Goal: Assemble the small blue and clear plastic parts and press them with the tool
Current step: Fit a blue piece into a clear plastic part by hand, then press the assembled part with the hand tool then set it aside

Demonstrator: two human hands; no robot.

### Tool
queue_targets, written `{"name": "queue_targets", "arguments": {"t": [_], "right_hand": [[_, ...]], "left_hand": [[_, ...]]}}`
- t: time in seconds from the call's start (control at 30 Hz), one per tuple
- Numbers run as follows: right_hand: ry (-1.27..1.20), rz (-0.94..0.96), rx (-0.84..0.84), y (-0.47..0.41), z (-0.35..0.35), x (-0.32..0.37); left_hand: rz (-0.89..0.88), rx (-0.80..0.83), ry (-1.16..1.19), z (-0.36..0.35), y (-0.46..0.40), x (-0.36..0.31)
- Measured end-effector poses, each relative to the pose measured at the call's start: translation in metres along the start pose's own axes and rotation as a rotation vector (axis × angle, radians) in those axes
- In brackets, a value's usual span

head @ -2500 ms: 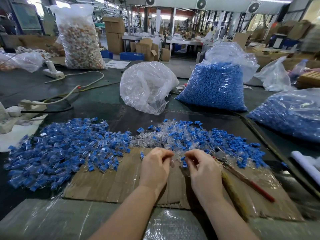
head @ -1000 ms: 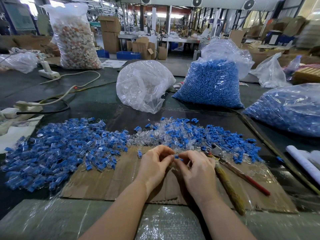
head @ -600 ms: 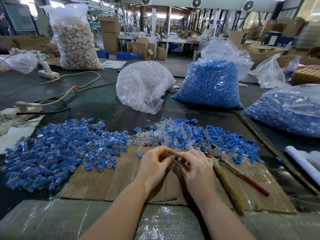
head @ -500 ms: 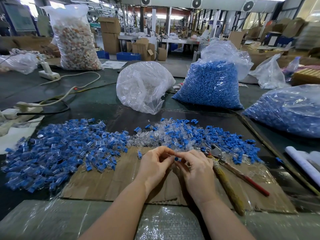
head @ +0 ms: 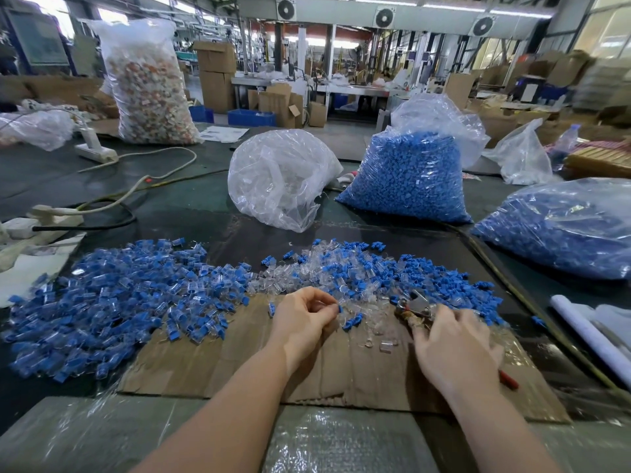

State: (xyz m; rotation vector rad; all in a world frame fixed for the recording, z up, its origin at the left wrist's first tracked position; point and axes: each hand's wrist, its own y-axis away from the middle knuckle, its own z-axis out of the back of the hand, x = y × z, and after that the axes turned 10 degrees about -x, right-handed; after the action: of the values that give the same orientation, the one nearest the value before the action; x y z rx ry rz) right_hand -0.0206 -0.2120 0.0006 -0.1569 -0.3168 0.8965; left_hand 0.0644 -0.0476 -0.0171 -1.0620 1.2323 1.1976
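Bench: cardboard sheet (head: 211, 367) at its near edge, strewn with parts.
Left hand (head: 300, 322): you pinch a joined blue-and-clear piece (head: 336, 308) at the fingertips.
Right hand (head: 454, 346): fingers spread, resting on the tool (head: 415, 307).
Relation: tool lies right of the piece, handles running toward you; your right hand is nearer.

Matt, creased brown cardboard sheet (head: 218, 363) under glossy clear and matt blue plastic parts (head: 112, 302); tool (head: 415, 307) with dull grey metal head and rough, worn brownish handle; crinkled shiny clear plastic bag (head: 280, 179); dark tabletop (head: 191, 213) slightly sheened; film-wrapped front edge glossy.
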Motion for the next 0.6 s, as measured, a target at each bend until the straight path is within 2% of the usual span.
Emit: {"name": "queue_targets", "arguments": {"t": [0.07,0.13,0.37,0.5,0.6], "right_hand": [[0.124,-0.056,0.172,0.000,0.005,-0.010],[0.166,-0.057,0.233,0.001,0.006,-0.013],[0.121,0.016,0.123,0.001,0.012,-0.006],[-0.144,0.126,0.157,-0.003,0.019,0.004],[-0.432,0.134,0.362,-0.002,0.028,0.018]], "left_hand": [[0.052,-0.011,0.063,-0.002,0.001,-0.002],[0.079,-0.021,0.087,-0.003,0.001,-0.004],[0.122,-0.042,0.087,0.000,-0.001,-0.008],[0.212,-0.043,0.187,0.005,-0.004,-0.012],[0.229,-0.045,0.197,0.007,-0.008,-0.015]]}}
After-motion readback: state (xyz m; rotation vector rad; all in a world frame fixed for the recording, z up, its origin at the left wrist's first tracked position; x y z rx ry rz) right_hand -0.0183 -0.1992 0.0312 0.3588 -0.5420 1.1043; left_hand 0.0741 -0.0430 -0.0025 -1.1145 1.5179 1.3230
